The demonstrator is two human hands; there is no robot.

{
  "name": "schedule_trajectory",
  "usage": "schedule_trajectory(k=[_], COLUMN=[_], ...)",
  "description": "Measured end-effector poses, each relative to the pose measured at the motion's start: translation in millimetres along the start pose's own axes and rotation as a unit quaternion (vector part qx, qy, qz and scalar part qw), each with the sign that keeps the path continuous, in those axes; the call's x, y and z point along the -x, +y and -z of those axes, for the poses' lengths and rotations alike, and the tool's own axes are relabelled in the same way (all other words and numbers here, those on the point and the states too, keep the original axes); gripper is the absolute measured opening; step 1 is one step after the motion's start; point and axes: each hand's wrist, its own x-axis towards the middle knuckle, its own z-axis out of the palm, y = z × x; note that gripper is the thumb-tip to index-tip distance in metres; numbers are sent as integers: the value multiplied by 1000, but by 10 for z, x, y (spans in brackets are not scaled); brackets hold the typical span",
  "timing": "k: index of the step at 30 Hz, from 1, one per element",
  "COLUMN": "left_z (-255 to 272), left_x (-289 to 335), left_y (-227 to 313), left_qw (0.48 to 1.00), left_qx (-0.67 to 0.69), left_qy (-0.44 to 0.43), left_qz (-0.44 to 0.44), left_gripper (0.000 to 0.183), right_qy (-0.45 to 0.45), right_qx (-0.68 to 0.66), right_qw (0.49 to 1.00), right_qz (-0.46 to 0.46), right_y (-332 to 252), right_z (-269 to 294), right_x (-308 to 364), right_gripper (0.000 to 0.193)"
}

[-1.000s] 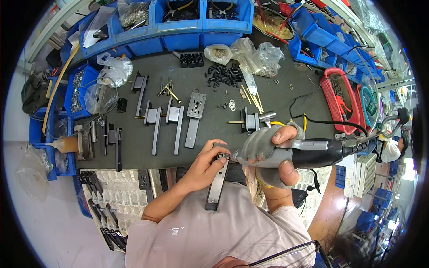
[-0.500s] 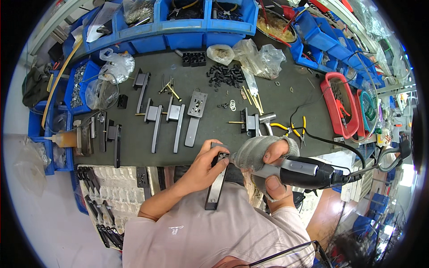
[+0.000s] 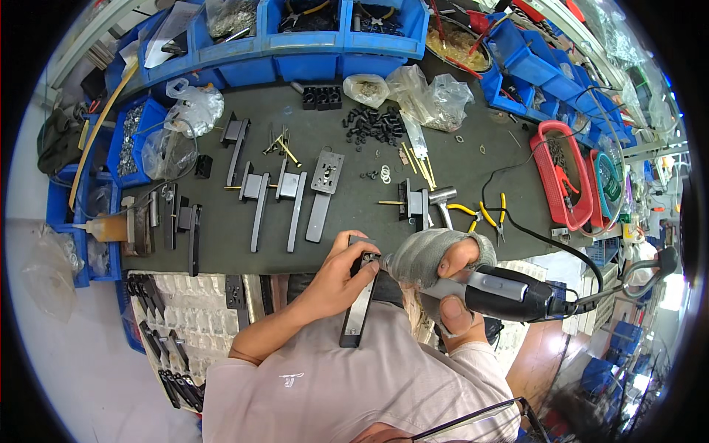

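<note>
My left hand is closed around a door handle, a long black part with a silver face, held upright close to my chest. In my right hand, which wears a grey glove with bare fingertips, is a black and grey electric screwdriver. Its front end points left at the upper end of the handle, beside my left fingertips; glove and fingers hide the exact contact of the tip. More door handles lie on the dark bench mat beyond my hands, some with brass-coloured rods sticking out.
Blue bins line the back. Small black parts, a hammer and yellow-handled pliers lie on the mat. A red basket stands at right. The screwdriver's cable runs over the right side; a tray of handles sits lower left.
The screwdriver's rear has dipped very slightly toward me, and my right hand has shifted a touch with it. My left hand and the door handle stay where they were.
</note>
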Motion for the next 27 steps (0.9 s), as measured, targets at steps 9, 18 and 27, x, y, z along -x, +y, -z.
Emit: schedule_trajectory(k=[9, 18, 27], left_z=[-5, 19, 120], left_x=[9, -33, -186], left_y=[1, 49, 161], left_qw=[1000, 999, 999], left_qx=[-7, 19, 12], left_qy=[3, -20, -28], left_qz=[4, 23, 27], left_gripper=[24, 22, 22], right_qy=[21, 34, -56], right_qx=[-19, -65, -161], right_qw=[1000, 997, 970], right_qz=[-13, 15, 176], right_y=[-69, -109, -180], right_z=[-94, -136, 42], right_x=[-23, -204, -575], right_gripper=[54, 58, 51])
